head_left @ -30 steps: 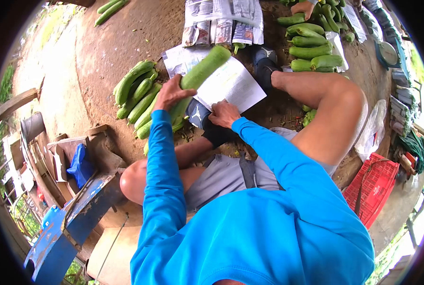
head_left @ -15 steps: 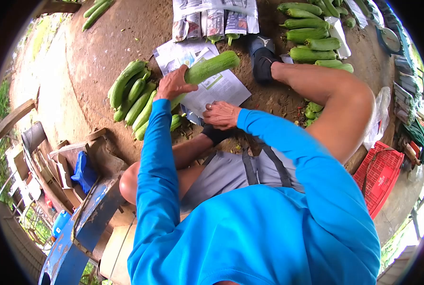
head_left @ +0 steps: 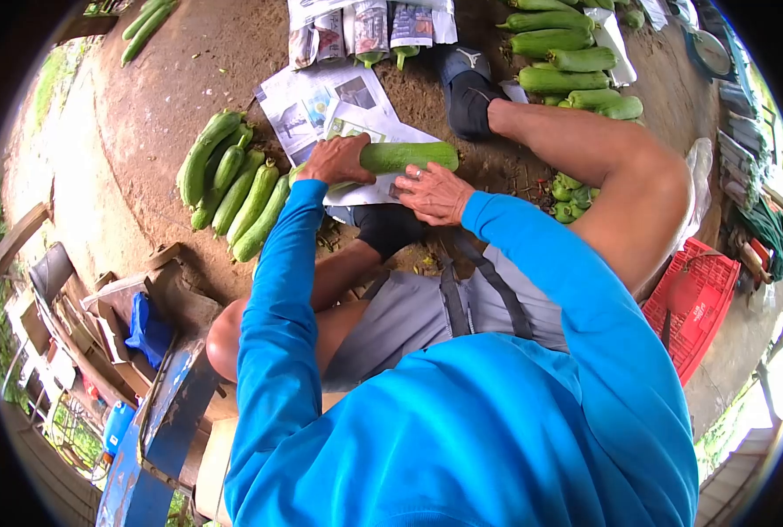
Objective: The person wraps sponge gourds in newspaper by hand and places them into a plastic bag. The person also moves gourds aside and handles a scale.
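Note:
A long green gourd (head_left: 413, 156), seemingly a luffa, lies almost level across printed paper sheets (head_left: 383, 123) on the ground. My left hand (head_left: 337, 160) is closed around its left part, fingers over the top. Just below the gourd's right half, my right hand (head_left: 437, 193), with a ring on one finger, has its bent fingers at the near edge of the top sheet; the fingertips are partly hidden. To the left rests a pile of similar gourds (head_left: 225, 180), close to my left forearm.
Paper-wrapped gourds (head_left: 369, 31) lie beyond the sheets. More gourds (head_left: 554, 42) line the far right, near a round dial scale (head_left: 709, 53). Small green pieces (head_left: 572, 195) sit beside my right leg. A red crate (head_left: 692, 307) stands at right, a blue beam (head_left: 154, 430) at lower left.
The gourd has come down from a tilted position to lie nearly level on the paper, my left hand still around it. My right hand has shifted right and up along the sheet's near edge.

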Available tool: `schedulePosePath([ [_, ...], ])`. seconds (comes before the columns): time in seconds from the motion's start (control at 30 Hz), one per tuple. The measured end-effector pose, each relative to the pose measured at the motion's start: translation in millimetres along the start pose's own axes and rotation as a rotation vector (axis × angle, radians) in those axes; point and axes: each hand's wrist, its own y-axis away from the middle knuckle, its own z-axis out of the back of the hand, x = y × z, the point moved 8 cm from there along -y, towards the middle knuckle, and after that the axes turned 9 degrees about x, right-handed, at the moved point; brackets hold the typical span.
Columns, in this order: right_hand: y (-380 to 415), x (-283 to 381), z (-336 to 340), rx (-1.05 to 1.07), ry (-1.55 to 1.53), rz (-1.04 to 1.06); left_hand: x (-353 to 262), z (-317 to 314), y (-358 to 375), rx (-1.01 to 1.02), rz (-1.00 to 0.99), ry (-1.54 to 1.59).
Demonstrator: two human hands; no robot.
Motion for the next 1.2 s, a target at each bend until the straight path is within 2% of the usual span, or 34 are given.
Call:
schedulePosePath([
  [0.07, -2, 2, 3, 0.027, -0.118, -0.164, -5, -4, 6, -0.001, -0.025, -0.042],
  [0.2, 12, 3, -7, 0.021, -0.192, -0.341, -7, -17, 8, 0.052, -0.022, -0.059],
  [0.23, 14, 1, -11, 0.096, -0.241, -0.364, -7, -20, 9, 0.058, -0.027, -0.059],
  [0.37, 17, -1, -4, 0.065, -0.299, -0.424, -10, -25, 11, 0.031, -0.027, -0.081],
  [0.47, 22, -12, -5, -0.005, -0.398, -0.489, -15, -27, 11, 0.08, -0.021, -0.084],
  [0.53, 29, -17, -4, -0.25, -0.437, -0.495, -24, -27, 13, 0.048, -0.091, -0.11],
  [0.57, 28, -16, -5, -0.312, -0.453, -0.466, -22, -33, 9, 0.131, -0.032, -0.107],
  [0.7, 27, -22, -7, -0.498, -0.374, -0.507, -21, -42, -5, 0.018, -0.037, -0.131],
  [0.77, 25, -22, -12, -0.468, -0.342, -0.489, -23, -37, -7, -0.007, -0.043, -0.106],
  [0.8, 18, -27, -19, -0.355, -0.37, -0.508, -19, -36, -6, 0.01, -0.031, -0.074],
  [0.87, 9, -36, 6, -0.251, -0.407, -0.511, -13, -26, -1, -0.046, -0.012, -0.066],
  [0.97, -10, -54, 59, -0.416, -0.32, -0.48, 23, -11, 6, -0.075, 0.026, 0.104],
  [1.07, -40, -68, 103, -0.525, -0.276, -0.431, 53, 13, 55, -0.239, -0.006, 0.534],
  [1.1, -50, -71, 122, -0.523, -0.266, -0.383, 55, 20, 66, -0.129, 0.025, 0.653],
  [1.13, -60, -69, 144, -0.522, -0.261, -0.333, 77, 17, 68, -0.179, 0.082, 0.679],
  [1.2, -73, -60, 189, -0.575, -0.187, -0.227, 90, 37, 103, -0.434, 0.128, 0.709],
])
